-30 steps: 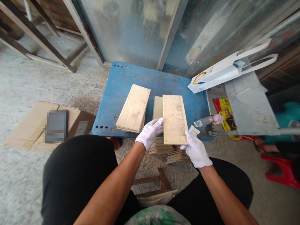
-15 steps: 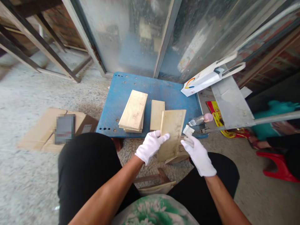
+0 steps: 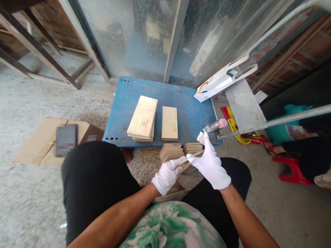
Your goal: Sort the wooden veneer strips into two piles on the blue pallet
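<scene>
The left hand [image 3: 167, 175] is clamped on a thin, tilted board [image 3: 197, 154], beside whose right end the right hand [image 3: 212, 167] is held spread.

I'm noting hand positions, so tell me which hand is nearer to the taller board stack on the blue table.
Left. The left hand is on the body side and right of the taller board stack, not touching; the right hand is also apart, much farther right.

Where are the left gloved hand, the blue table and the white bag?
Left gloved hand [image 3: 164, 177], head view: middle of the glove.
Blue table [image 3: 186, 112], head view: bare top.
White bag [image 3: 216, 85], head view: long side.
</scene>
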`<state>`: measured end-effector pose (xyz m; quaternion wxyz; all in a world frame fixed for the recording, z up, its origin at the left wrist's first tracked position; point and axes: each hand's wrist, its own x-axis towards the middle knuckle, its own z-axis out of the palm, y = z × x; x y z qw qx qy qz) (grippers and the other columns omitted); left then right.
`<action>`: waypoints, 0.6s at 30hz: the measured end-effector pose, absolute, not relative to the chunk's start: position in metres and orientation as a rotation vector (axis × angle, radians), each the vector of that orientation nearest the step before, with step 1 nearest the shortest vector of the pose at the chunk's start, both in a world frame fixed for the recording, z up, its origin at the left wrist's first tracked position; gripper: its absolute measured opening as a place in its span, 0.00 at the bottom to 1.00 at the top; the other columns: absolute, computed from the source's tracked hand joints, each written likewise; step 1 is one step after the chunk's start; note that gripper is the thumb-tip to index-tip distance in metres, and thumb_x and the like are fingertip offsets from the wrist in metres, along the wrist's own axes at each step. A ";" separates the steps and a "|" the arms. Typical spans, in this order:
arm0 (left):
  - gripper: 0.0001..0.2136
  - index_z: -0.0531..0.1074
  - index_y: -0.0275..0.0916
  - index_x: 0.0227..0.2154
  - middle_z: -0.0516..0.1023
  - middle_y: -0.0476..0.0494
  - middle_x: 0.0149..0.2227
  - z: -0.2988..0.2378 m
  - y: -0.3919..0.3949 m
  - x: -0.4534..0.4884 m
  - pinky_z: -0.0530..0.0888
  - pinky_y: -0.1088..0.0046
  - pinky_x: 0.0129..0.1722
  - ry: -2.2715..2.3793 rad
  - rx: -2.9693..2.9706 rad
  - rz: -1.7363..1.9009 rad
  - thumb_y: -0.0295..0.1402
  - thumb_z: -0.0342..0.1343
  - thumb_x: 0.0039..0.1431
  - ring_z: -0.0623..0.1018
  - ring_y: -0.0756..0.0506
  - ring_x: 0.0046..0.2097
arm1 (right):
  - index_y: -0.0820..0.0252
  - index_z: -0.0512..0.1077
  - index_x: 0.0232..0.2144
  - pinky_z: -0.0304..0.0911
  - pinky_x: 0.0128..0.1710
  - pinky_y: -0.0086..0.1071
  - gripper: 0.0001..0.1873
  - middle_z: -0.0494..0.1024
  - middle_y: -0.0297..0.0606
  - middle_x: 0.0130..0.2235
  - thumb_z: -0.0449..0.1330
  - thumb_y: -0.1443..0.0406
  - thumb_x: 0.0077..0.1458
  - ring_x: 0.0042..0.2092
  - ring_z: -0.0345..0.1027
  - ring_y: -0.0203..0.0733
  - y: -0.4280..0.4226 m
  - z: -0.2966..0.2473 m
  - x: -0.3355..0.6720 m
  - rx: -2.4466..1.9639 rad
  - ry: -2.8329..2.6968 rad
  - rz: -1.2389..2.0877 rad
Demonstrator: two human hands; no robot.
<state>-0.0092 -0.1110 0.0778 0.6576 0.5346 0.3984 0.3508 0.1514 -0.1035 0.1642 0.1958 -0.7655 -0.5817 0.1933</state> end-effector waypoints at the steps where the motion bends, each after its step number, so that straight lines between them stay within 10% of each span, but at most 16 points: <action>1: 0.16 0.75 0.37 0.48 0.77 0.42 0.48 0.076 -0.113 -0.010 0.69 0.63 0.55 0.900 1.240 0.774 0.31 0.53 0.57 0.76 0.42 0.50 | 0.63 0.41 0.66 0.51 0.60 0.50 0.59 0.50 0.54 0.65 0.64 0.44 0.42 0.64 0.47 0.57 -0.106 0.162 0.150 -2.125 -1.706 0.499; 18: 0.19 0.72 0.35 0.50 0.77 0.35 0.48 0.026 -0.105 -0.021 0.69 0.68 0.51 1.177 1.675 -0.258 0.29 0.52 0.55 0.75 0.40 0.50 | 0.68 0.56 0.61 0.58 0.51 0.45 0.48 0.71 0.55 0.49 0.62 0.49 0.43 0.52 0.63 0.59 -0.124 0.085 0.117 -2.576 -1.582 0.448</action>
